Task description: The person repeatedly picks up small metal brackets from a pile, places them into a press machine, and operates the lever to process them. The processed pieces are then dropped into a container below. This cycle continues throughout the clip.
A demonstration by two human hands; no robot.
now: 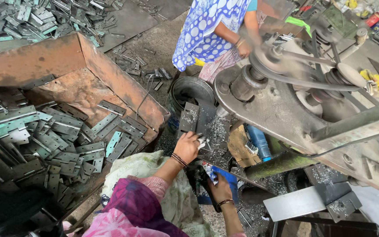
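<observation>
A rusty bin (110, 74) is holding a heap of grey hinges (44, 140). The floor (154, 39) is carrying more hinges (44, 17) piled at the top left and a loose scatter (139, 66) just beside the bin's far wall. A dark plate (205, 120) under the machine is bearing metal shavings (218, 131). A round metal tub (192, 90) is standing on the floor near the plate.
</observation>
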